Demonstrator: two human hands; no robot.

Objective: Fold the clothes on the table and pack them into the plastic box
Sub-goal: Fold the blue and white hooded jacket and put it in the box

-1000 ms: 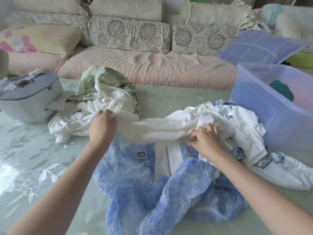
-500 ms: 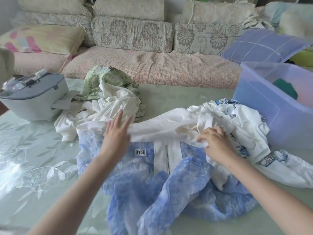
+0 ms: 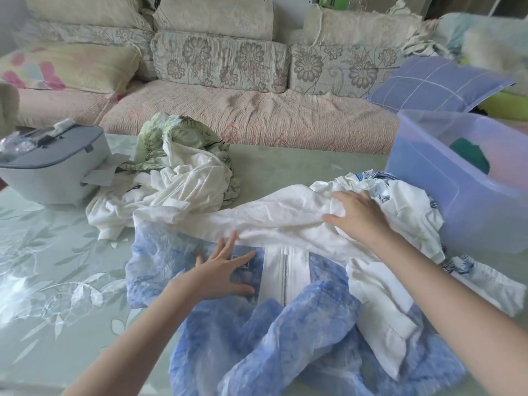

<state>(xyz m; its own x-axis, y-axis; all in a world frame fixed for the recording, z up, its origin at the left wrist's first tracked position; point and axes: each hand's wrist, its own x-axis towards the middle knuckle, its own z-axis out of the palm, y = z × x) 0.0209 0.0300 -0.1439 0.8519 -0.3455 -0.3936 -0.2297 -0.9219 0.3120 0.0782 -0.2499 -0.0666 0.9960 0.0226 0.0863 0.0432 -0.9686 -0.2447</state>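
A blue-and-white zip jacket (image 3: 285,332) lies spread on the table in front of me, its white hood and collar stretched across the top. My left hand (image 3: 225,272) lies flat with spread fingers on the jacket's blue chest, covering a small label beside the zipper. My right hand (image 3: 357,215) presses flat on the white fabric at the jacket's right shoulder. A translucent purple plastic box (image 3: 445,190) stands at the right with a dark green garment inside.
A heap of white and green leaf-print clothes (image 3: 183,172) lies behind the jacket. White blue-patterned clothes (image 3: 411,212) are bunched against the box. A grey appliance (image 3: 54,167) stands at the left. The green table (image 3: 57,267) runs left. A sofa with cushions is behind.
My left hand has drawn back from the white collar onto the blue chest and opened flat. My right hand let go of the pinched white fabric and now presses flat, further right.
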